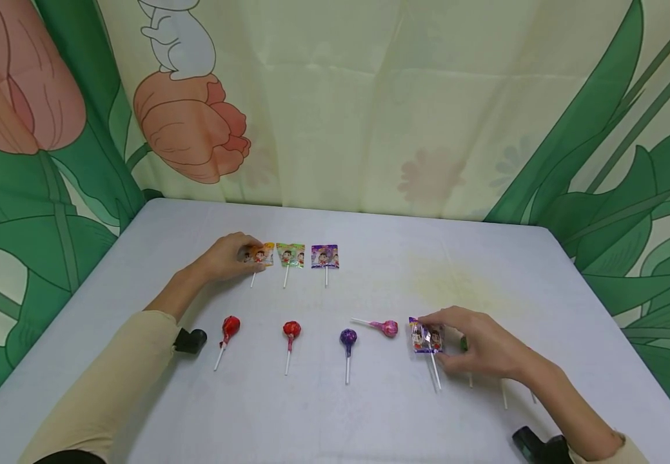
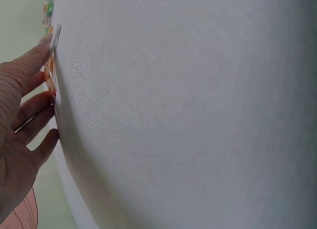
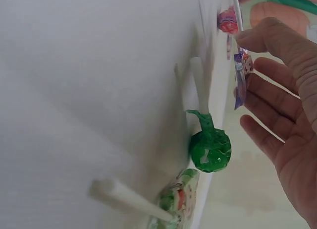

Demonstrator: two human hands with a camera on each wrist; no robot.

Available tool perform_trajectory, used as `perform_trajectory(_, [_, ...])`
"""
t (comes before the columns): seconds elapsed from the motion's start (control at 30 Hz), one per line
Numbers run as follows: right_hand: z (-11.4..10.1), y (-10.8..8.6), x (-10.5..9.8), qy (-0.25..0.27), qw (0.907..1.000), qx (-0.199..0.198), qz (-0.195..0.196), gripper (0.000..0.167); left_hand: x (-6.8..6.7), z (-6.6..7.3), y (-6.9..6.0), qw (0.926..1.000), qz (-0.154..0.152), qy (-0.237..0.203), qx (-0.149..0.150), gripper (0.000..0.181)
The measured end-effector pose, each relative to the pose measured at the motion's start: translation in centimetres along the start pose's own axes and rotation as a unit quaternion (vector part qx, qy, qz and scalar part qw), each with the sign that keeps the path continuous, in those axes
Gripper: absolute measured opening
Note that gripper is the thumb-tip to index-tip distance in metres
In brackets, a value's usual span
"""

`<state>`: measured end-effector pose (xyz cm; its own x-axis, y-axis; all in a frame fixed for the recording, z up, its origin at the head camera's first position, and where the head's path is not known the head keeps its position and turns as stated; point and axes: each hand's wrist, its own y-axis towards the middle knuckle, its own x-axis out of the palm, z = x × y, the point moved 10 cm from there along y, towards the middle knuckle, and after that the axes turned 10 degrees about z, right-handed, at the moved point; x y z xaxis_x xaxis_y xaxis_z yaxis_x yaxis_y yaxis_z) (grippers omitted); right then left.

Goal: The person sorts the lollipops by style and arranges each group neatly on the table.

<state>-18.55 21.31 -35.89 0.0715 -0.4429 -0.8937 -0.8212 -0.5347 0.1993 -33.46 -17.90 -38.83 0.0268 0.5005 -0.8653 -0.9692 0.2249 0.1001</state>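
My left hand pinches an orange-wrapped lollipop at the left end of a back row, beside a green-wrapped lollipop and a purple-wrapped one. In the left wrist view the thumb and fingers of my left hand are on the orange wrapper's edges. Toward the right, my right hand grips another purple-wrapped lollipop between thumb and fingers, its stick pointing toward me. The right wrist view shows this purple wrapper in my right hand, near a green ball lollipop.
Across the front lie two red lollipops, a dark purple one and a pink one lying sideways. Sticks show below my right hand. A green-and-white wrapped lollipop lies beside the green ball. A patterned curtain hangs behind the table.
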Motion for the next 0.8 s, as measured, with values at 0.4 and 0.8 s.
perform_trajectory(0.4, [-0.3, 2.3, -0.7, 0.024, 0.9988, -0.023, 0.034, 0.061, 0.0, -0.3, 0.5, 1.0000, 0.001, 0.005, 0.007, 0.056])
perform_trajectory(0.8, [-0.6, 4.2, -1.0, 0.056, 0.9953, -0.060, 0.051, 0.058, 0.2, -0.7, 0.4, 1.0000, 0.003, -0.001, 0.005, 0.057])
